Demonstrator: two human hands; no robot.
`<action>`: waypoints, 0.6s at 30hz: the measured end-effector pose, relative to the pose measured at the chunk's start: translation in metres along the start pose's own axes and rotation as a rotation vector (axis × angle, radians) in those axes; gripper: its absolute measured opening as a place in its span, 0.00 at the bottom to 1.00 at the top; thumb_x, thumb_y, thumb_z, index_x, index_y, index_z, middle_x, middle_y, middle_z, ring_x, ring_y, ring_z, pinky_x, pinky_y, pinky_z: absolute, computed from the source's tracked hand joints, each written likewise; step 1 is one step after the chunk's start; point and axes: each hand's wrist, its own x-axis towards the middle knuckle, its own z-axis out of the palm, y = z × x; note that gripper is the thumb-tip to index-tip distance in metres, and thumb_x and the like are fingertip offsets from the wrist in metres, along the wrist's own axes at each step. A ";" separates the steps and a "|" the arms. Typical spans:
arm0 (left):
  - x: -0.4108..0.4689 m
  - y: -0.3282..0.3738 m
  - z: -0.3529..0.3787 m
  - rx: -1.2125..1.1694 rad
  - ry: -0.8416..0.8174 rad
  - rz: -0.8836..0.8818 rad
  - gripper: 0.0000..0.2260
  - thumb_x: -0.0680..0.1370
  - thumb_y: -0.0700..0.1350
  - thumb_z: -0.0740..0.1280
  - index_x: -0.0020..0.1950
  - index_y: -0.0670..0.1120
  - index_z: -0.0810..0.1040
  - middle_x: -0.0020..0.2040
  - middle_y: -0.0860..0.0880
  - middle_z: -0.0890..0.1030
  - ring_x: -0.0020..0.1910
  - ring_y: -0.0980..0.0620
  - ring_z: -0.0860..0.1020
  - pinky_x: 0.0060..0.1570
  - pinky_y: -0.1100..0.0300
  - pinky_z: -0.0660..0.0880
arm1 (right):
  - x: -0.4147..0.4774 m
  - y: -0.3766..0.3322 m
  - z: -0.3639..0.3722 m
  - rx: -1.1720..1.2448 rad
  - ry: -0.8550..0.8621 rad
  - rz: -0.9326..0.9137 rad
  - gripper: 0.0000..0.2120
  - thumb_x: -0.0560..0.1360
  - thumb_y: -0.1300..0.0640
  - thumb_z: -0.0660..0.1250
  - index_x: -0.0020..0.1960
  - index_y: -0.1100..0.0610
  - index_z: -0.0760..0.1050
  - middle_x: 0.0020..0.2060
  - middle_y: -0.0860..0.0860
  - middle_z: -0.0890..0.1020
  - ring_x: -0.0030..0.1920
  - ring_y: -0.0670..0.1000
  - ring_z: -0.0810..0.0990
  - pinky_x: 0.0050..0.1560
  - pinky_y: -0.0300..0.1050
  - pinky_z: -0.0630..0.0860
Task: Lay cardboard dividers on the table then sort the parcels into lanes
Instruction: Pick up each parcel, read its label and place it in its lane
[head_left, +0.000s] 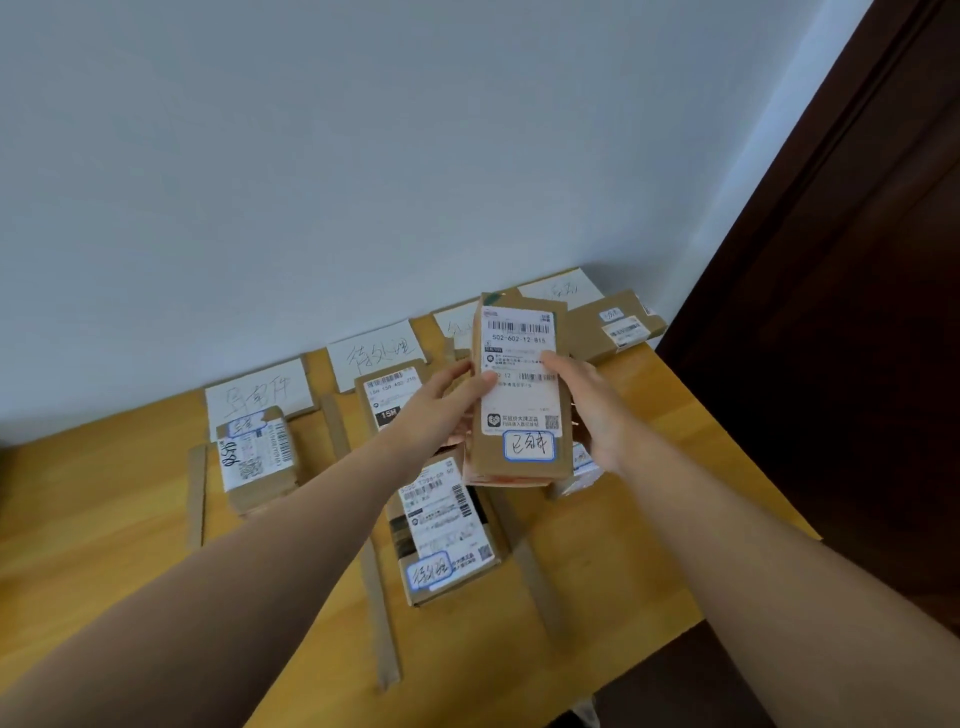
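- Cardboard parcel (522, 447), centre of frame: my left grip (441, 402) and right grip (592, 408) clasp its long edges.
- Looks stiff, probably light; edges beat the slick label (519, 400).

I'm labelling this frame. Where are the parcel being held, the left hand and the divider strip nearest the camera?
held parcel (519, 405): head view, on its white shipping label.
left hand (442, 405): head view, on the middle of the hand.
divider strip (380, 623): head view, on its near stretch.

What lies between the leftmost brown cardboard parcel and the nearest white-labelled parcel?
A brown cardboard divider strip on the wooden table, partly hidden by the left forearm; head view.
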 end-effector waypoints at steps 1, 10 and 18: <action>0.007 0.002 0.008 -0.001 0.013 -0.006 0.23 0.76 0.57 0.66 0.69 0.55 0.68 0.51 0.51 0.84 0.48 0.53 0.82 0.45 0.61 0.77 | 0.009 -0.002 -0.009 -0.001 -0.011 0.005 0.21 0.69 0.39 0.70 0.58 0.49 0.74 0.44 0.50 0.86 0.50 0.53 0.83 0.59 0.56 0.77; 0.066 0.027 0.119 0.024 0.041 -0.020 0.17 0.77 0.57 0.65 0.64 0.57 0.72 0.48 0.54 0.85 0.48 0.54 0.83 0.45 0.61 0.78 | 0.073 -0.035 -0.129 -0.033 -0.047 0.018 0.25 0.72 0.38 0.68 0.63 0.51 0.71 0.51 0.50 0.83 0.57 0.52 0.79 0.57 0.52 0.74; 0.112 0.034 0.172 0.130 0.197 -0.041 0.13 0.81 0.52 0.60 0.62 0.49 0.75 0.54 0.50 0.80 0.56 0.50 0.77 0.62 0.52 0.72 | 0.114 -0.032 -0.204 0.109 0.221 0.065 0.30 0.73 0.46 0.71 0.67 0.55 0.62 0.54 0.54 0.79 0.50 0.50 0.81 0.41 0.47 0.81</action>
